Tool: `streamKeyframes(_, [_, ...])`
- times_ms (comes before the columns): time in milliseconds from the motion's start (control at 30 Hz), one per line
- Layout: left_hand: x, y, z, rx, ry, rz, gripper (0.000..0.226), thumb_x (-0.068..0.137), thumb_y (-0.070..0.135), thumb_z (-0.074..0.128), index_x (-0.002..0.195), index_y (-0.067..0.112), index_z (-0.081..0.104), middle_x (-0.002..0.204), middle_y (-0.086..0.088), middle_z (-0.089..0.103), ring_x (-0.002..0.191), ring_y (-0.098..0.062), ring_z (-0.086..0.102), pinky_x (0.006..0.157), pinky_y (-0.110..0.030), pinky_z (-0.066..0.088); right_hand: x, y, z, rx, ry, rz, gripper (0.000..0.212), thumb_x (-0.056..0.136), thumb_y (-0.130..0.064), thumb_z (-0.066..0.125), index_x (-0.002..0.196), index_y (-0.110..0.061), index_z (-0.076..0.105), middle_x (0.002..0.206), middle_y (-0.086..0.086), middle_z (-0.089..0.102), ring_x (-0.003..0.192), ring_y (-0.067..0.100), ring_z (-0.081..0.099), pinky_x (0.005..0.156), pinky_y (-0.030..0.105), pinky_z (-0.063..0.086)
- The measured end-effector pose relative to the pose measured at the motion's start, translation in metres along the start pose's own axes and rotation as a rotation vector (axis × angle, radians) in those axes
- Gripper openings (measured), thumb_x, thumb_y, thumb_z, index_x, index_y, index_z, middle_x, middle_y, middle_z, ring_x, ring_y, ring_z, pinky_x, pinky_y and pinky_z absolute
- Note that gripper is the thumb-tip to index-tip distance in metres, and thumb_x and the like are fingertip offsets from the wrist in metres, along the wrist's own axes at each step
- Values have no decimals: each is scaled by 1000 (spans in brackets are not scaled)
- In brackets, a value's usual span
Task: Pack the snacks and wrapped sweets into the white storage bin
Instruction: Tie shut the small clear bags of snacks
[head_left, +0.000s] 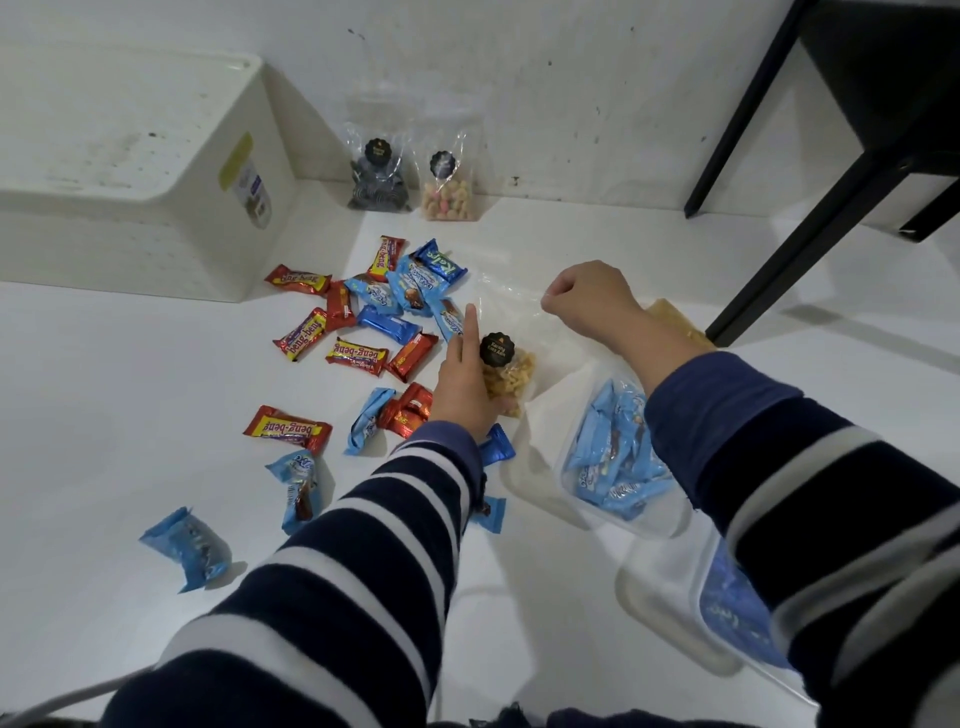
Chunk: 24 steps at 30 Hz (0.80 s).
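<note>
Between the 2 hands lay a clear nut pouch (506, 374): the left hand (465, 387) held its lower end, forefinger straight, while the right hand (584, 296) pinched its top edge. Beyond and left of both stood the white storage bin (156, 228).
</note>
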<state>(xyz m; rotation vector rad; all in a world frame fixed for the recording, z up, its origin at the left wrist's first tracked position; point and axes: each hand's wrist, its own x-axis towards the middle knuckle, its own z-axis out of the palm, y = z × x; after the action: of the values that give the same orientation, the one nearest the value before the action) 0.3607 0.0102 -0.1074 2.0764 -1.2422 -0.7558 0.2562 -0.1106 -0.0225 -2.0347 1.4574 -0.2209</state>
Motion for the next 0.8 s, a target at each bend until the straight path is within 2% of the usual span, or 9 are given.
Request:
streamKeyframes(100, [0,-2,-1,-7,-6,7,127,67,8,82,150,27,-12,145,-11,28,133,-27,37,107,-36,35,1,0,2,-34,12,6,30,85,-5,51,105,13,64,118,24,64,109,38,60,90,48,52])
streamKeyframes(167, [1,-2,-2,8,-12,11,126,69,9,82,150,27,-12,146,-11,28,134,-27,36,107,-36,35,3,-1,4,-1,-16,21,26,85,-6,52,96,14,64,117,24,64,94,38,64,81,40,56])
streamKeyframes(233, [2,-1,-3,25,-29,21,124,70,9,81,150,28,-13,146,-11,28,134,-27,36,106,-36,35,4,-4,6,26,-21,18,23,84,-9,55,90,11,65,112,22,67,78,26,59,71,32,51])
streamKeyframes(367, [3,-1,-5,24,-46,17,124,71,11,80,149,28,-14,147,-11,27,135,-28,36,106,-38,37,9,-11,10,19,28,5,23,85,-9,53,94,5,70,105,17,69,99,30,64,88,41,55])
streamKeyframes(467, [3,-2,-5,16,-56,16,124,71,10,80,149,27,-14,148,-11,26,135,-29,36,106,-38,36,14,-10,12,4,40,21,24,84,-9,52,93,5,69,104,16,70,100,31,64,87,44,55])
streamKeyframes(600, [4,-2,-5,31,-56,16,124,70,10,81,150,26,-13,147,-12,27,133,-29,39,107,-39,38,14,-16,17,62,11,27,18,84,-12,55,87,-1,69,105,6,70,99,23,64,82,32,55])
streamKeyframes(733, [5,-4,-6,25,-73,23,123,71,9,81,150,26,-12,146,-12,27,133,-29,39,107,-38,37,19,-20,19,34,34,56,26,81,-8,50,93,5,70,102,16,71,97,32,66,84,44,57])
streamKeyframes(800, [6,-4,-6,31,-75,30,123,71,9,81,150,26,-12,145,-11,27,131,-29,41,104,-38,39,23,-20,18,23,31,71,27,80,-8,51,94,3,70,104,15,71,98,31,66,85,44,57])
